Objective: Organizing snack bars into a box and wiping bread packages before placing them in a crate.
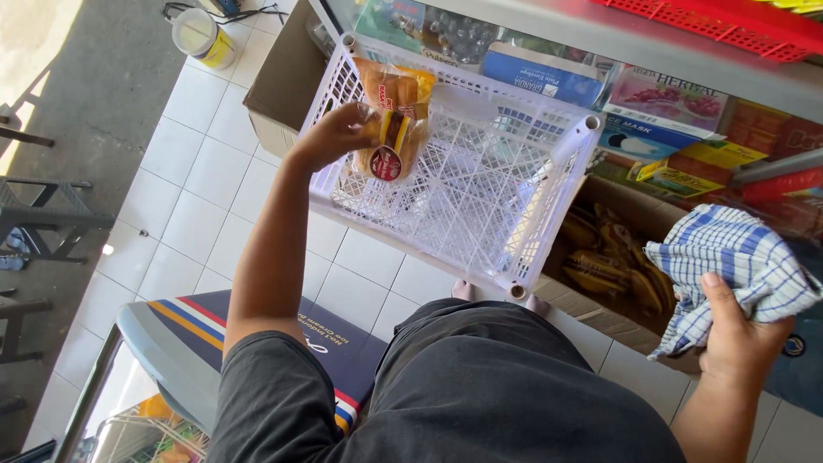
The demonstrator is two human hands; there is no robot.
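The left hand was closed around a clear plastic packet of golden bread buns with a red and yellow label, holding it upright just inside the near-left corner of a white latticed plastic crate. The packet hung above the crate's floor; whether its lower end touched the lattice could not be told. The right hand gripped a bunched blue and white checked cloth, held well apart from the crate, off to the right.

The crate rested on the white tiled floor, with the person's toes showing just at its near edge. Between the crate and the cloth stood an open brown cardboard box holding more wrapped buns. A second brown cardboard box sat just beside the crate's far-left side. Behind the crate ran a glass-fronted display shelf packed with coloured product boxes, with a red plastic basket on top. A white and yellow lidded tub stood on the tiles farther left. Near the person's left leg was a chest freezer with a dark blue striped lid.
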